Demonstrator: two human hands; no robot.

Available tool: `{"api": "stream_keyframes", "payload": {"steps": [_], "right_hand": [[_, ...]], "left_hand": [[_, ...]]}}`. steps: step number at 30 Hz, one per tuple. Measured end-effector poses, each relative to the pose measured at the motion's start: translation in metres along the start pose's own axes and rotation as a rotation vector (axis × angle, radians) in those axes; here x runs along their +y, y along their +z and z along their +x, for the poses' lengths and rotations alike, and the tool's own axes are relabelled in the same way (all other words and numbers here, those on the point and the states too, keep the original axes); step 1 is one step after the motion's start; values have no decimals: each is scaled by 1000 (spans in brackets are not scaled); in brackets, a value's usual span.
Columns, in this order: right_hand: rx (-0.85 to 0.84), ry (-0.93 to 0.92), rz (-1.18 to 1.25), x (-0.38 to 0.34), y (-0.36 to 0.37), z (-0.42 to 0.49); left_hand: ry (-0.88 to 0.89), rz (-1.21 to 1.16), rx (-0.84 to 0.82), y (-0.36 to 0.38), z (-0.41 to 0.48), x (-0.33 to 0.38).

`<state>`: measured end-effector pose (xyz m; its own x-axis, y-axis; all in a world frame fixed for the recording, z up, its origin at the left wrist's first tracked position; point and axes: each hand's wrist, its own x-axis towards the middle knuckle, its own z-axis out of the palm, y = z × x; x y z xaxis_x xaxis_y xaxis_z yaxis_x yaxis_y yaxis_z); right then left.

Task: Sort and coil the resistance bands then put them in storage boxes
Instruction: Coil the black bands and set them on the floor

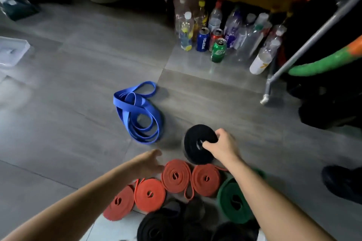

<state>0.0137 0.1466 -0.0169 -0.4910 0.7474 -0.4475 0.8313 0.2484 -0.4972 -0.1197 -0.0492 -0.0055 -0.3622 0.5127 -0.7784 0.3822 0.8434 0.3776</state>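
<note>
- Head view: the right hand grips a black coil on the floor, thumb at its centre and fingers curled over its rim.
- Left hand, fingers loosely spread, is just beside four red coils.
- A green coil lies beneath the right forearm.
- A loose blue band lies farther out.
- Bottles and cans stand beyond.

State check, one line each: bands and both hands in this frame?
blue band: uncoiled, loose on floor.
held black coil: coiled, gripped by right hand.
red coils: four, coiled, flat on floor.
green coil: coiled, flat on floor.
bottom black coils: coiled, dim.
left hand: open, holding nothing.
</note>
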Motion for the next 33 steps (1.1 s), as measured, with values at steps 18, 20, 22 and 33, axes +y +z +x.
{"api": "stream_keyframes", "payload": {"steps": [18,20,22,33], "right_hand": [[6,-102,-412,34,121,70],[12,-84,-376,33,120,73],[-3,-21,-341,30,119,75],[-136,281,24,-3,135,87]], "left_hand": [[137,187,120,88,92,-32],[160,209,126,86,98,-28],[189,169,132,82,106,-25],[2,-507,282,46,136,-22]]}}
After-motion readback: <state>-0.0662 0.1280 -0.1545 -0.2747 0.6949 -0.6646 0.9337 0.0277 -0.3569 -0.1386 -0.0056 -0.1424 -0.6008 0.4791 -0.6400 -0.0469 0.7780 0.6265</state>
